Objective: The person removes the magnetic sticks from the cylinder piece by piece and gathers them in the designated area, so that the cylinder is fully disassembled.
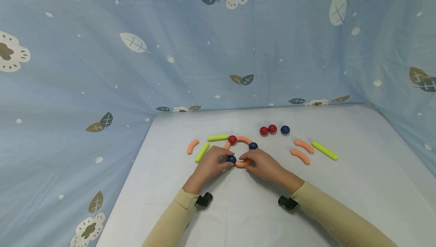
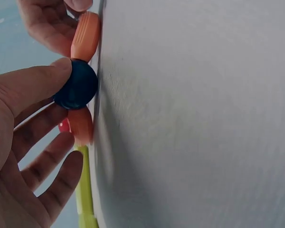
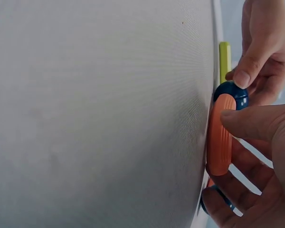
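My left hand (image 1: pixel 212 162) pinches a dark blue ball (image 2: pixel 77 85) between thumb and fingers, low over the white table. Against that ball sits the end of a curved orange stick (image 3: pixel 220 135), which my right hand (image 1: pixel 263 164) grips. A second orange stick (image 2: pixel 80 126) meets the ball on its other side, partly behind the left fingers. These pieces belong to a ring: a red ball (image 1: pixel 232 139) at its far left, an orange stick (image 1: pixel 243 139) along the far side, and another blue ball (image 1: pixel 253 146) near the right hand's knuckles.
Left of the ring lie two yellow-green sticks (image 1: pixel 218 138) and a curved orange stick (image 1: pixel 192 146). Two red balls (image 1: pixel 268 130) and a blue ball (image 1: pixel 285 130) are behind it. Two curved orange sticks (image 1: pixel 300 157) and a yellow-green stick (image 1: pixel 324 150) lie right. A patterned blue curtain (image 1: pixel 204 50) surrounds the table.
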The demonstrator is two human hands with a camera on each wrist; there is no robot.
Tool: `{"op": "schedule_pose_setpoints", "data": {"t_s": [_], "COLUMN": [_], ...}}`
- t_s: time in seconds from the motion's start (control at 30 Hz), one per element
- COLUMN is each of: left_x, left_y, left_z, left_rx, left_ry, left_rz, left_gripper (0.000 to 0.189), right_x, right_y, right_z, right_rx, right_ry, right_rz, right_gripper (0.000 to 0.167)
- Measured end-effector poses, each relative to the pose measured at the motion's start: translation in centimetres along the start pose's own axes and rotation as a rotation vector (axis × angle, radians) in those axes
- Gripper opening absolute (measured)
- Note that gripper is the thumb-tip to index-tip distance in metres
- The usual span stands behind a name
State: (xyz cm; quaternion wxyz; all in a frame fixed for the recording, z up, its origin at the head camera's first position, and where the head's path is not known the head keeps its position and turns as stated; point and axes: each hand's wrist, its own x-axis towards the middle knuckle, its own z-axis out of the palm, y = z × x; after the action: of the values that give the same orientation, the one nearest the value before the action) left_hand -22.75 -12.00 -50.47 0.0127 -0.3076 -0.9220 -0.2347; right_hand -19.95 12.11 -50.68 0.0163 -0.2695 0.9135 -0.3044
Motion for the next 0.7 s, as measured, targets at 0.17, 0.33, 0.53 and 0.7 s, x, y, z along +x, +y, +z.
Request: {"op": "schedule_pose_setpoints", "data": {"t_s": [0.17, 0.33, 0.53, 0.7], "left_x": [0.0, -0.1, 0.0, 0.0], "left_y": [0.2, 0.3, 0.5, 0.8], "left_z": [0.1, 0.2, 0.3, 0.3], "left_rx": [-0.028, -0.045, -0.044, -0.053], "left_ry": [-0.023, -0.036, -0.038, -0.051], "left_rz": [-0.007, -0.017, -0.008, -0.022], "left_gripper": [0.036, 0.035, 0.034, 0.034], "right_x": [-0.2, -0.4, -0.9, -2.2], "right_y": [0.1, -0.1, -0.4, -0.1], "right_z": [0.0, 0.1, 0.1, -0.3], "right_rx": [-0.022, -0.051, -0.067, -0.089], "right_ry": [-0.009, -0.007, 0.016, 0.032], "right_rz": [-0.012, -0.019, -0.021, 0.003], "right_gripper": [0.027, 0.021, 0.02, 0.02]}}
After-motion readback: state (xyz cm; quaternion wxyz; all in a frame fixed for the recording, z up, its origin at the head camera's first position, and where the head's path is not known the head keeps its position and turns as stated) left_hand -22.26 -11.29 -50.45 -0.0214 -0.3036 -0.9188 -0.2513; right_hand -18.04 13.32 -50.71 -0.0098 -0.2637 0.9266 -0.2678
